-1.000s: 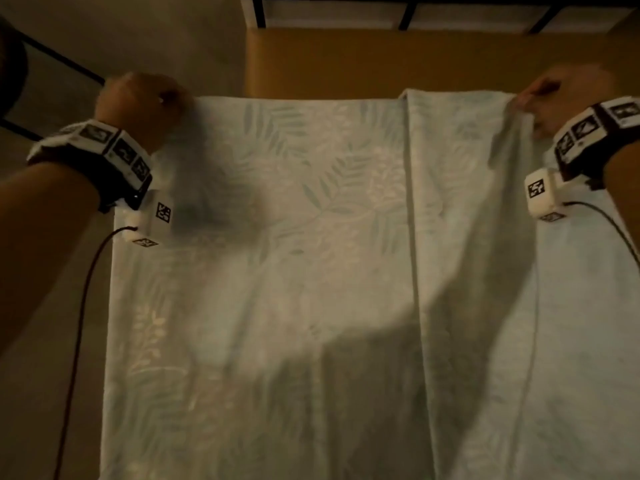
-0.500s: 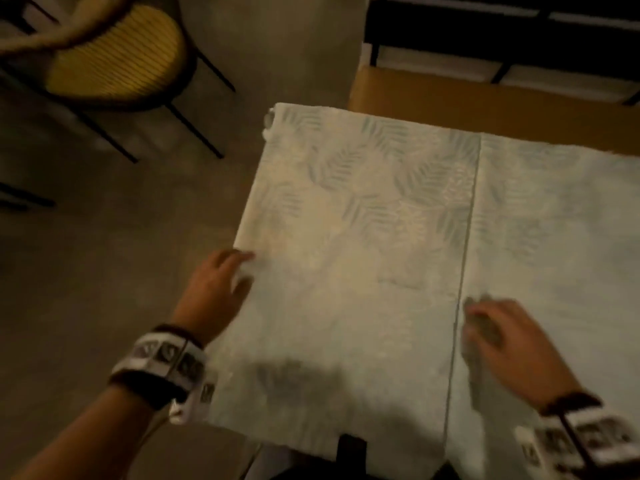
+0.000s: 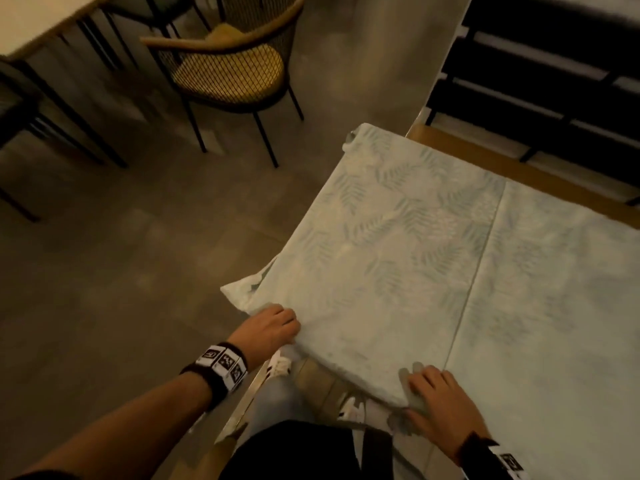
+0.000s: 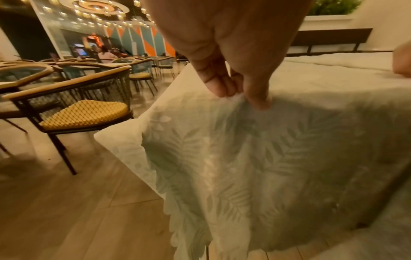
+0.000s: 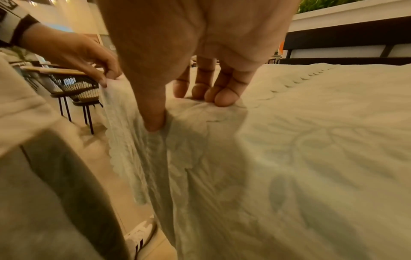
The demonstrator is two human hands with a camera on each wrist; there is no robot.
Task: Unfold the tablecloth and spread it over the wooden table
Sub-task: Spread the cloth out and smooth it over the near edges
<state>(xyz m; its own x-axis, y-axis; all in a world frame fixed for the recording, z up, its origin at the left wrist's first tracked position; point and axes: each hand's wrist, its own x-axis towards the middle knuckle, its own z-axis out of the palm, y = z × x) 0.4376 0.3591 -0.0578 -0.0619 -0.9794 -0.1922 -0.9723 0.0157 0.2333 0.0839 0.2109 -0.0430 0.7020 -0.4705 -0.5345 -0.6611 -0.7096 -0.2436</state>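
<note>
- Tablecloth [image 3: 415,265]: pale green w/ leaf print, lies across the wooden table [image 3: 540,168], filling centre + right of the head view; a straight crease runs from upper right down to the lower edge.
- Only a tan strip of table shows, past the cloth's far edge, upper right of the frame.
- Near edge of the cloth hangs off the table on the person's side; scalloped hem seen at lower centre of the left wrist view.
- A loose corner of cloth sticks out to the left of the near-left corner, centre of the head view.
- Left hand [image 3: 268,329]: at the cloth's near-left corner, lower centre-left of the frame. Thumb + fingertips [image 4: 259,100] closed together, pinching a fold of the cloth edge; cloth drapes down below the pinch.
- Right hand [image 3: 440,400]: on the near edge, lower right of the head view, just beside the crease. In the right wrist view, thumb [image 5: 154,123] presses into a bunched fold while the other fingers curl down w/ tips on the cloth top; a ridge of cloth is caught between thumb + fingers.
- Hands well apart along the same near edge.
- Chair [image 3: 228,71] w/ yellow woven seat + black legs stands on the floor [image 3: 104,271], upper centre-left, apart from the table.
- Dark slatted bench [image 3: 554,64] behind the table, upper right.
- Person's white shoe [image 3: 280,365] shows below the cloth edge, lower centre.
</note>
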